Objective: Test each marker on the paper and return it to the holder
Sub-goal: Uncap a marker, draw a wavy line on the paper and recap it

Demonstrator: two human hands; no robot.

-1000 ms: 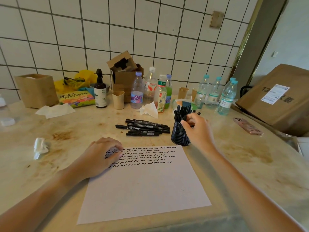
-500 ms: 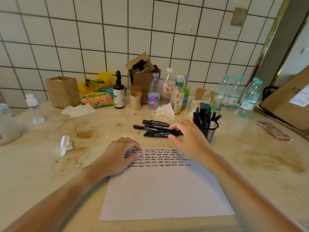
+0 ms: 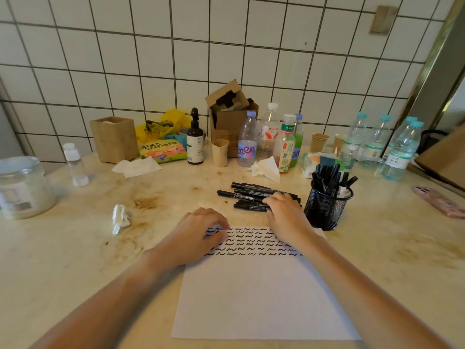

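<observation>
R fingers [image 3: 278, 201] curled down onto loose markers [image 3: 251, 193], grip unclear; L fingers [image 3: 216, 222] bent on paper [image 3: 261, 293].

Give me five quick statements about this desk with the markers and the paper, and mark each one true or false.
1. The left hand rests on the white sheet of paper. True.
2. The right hand reaches into the black mesh pen holder. False: it lies over the loose black markers on the counter, beside the holder.
3. The paper carries rows of black squiggles near its top edge. True.
4. The mesh holder is empty. False: several black markers stand in it.
5. A pink phone lies on the counter at far right. True.
</observation>
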